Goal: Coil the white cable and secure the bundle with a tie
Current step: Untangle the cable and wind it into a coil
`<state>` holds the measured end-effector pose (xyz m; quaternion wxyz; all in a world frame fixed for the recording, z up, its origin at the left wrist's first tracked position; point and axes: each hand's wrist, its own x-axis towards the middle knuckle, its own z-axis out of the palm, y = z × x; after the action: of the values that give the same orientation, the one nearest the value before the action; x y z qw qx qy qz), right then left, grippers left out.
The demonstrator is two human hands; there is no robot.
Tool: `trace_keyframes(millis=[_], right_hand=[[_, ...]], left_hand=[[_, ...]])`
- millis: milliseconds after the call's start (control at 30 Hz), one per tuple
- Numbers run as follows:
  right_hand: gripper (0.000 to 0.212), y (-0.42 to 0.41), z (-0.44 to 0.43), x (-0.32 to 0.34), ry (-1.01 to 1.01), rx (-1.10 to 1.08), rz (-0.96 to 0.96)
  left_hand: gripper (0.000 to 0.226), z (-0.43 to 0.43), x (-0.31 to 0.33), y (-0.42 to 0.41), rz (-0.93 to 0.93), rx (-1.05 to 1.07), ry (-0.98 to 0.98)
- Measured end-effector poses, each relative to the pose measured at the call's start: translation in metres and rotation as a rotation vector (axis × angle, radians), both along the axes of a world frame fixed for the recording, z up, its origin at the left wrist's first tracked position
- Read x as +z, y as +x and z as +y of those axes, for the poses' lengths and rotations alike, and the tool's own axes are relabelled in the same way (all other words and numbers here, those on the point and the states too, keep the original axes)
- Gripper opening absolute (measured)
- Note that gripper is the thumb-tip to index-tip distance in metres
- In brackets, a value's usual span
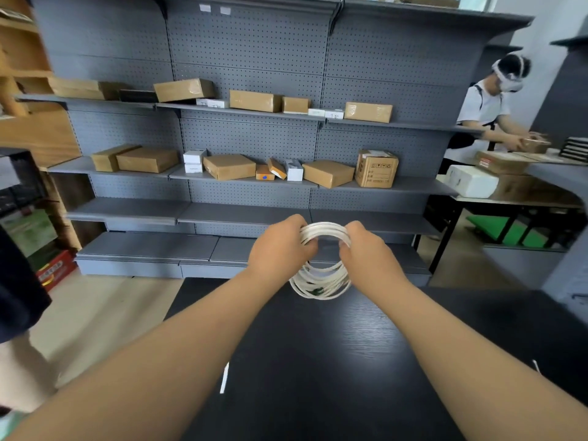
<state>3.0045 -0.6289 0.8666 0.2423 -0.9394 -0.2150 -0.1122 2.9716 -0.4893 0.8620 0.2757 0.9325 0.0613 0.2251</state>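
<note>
Over the one black table (318, 361), you are holding up one white cable (324, 230), wound into a round ring of many loops. Your left hand (280, 249) and right hand (366, 253) are both gripping its top.

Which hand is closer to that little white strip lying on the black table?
Left. The left hand grips the white cable coil beyond the strip; the right hand grips the coil's other side, farther right.

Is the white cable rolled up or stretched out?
Rolled up: the white cable hangs in stacked round loops, held by the left hand and right hand.
</note>
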Motion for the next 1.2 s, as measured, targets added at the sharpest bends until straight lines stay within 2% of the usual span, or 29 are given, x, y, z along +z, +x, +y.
trace_keyframes(millis=[100,200,267,333,400,533,600,700,767,867,1200], right_hand=[[0.015,0.0,-0.003,-0.001,0.21,-0.059,0.041],[0.014,-0.001,-0.003,-0.005,0.433,-0.118,0.125],[0.01,-0.003,-0.003,-0.008,0.614,-0.157,0.233],[0.009,-0.005,-0.005,-0.009,0.735,-0.168,0.319],[0.007,-0.006,-0.009,-0.008,0.652,-0.144,0.302],[0.041,-0.006,-0.02,-0.001,0.259,-0.05,0.083],[0.046,-0.007,-0.021,0.002,0.073,0.015,0.008],[0.021,-0.008,-0.019,0.003,-0.157,0.062,-0.017],[0.007,-0.009,-0.019,0.002,-0.172,0.063,-0.033],[0.008,-0.007,-0.019,0.0,-0.135,0.031,-0.074],[0.009,-0.005,-0.02,-0.006,0.17,-0.107,-0.113]], left_hand=[[0.019,-0.002,-0.009,0.001,-0.018,-0.011,-0.309],[0.019,-0.009,-0.01,-0.001,-0.055,-0.027,-0.501],[0.017,-0.013,-0.011,-0.002,-0.067,-0.039,-0.544],[0.016,-0.016,-0.011,-0.002,-0.067,-0.05,-0.478],[0.017,-0.016,-0.01,-0.001,-0.057,-0.052,-0.341],[0.009,-0.015,0.0,-0.003,0.015,-0.136,0.034],[0.006,-0.017,0.004,-0.004,0.046,-0.192,0.25],[0.009,-0.017,0.007,-0.002,0.044,-0.218,0.401],[0.01,-0.015,0.008,-0.001,0.013,-0.207,0.421],[0.015,-0.013,0.007,-0.001,-0.032,-0.166,0.259],[0.014,-0.026,0.004,-0.003,0.074,-0.025,-0.697]])
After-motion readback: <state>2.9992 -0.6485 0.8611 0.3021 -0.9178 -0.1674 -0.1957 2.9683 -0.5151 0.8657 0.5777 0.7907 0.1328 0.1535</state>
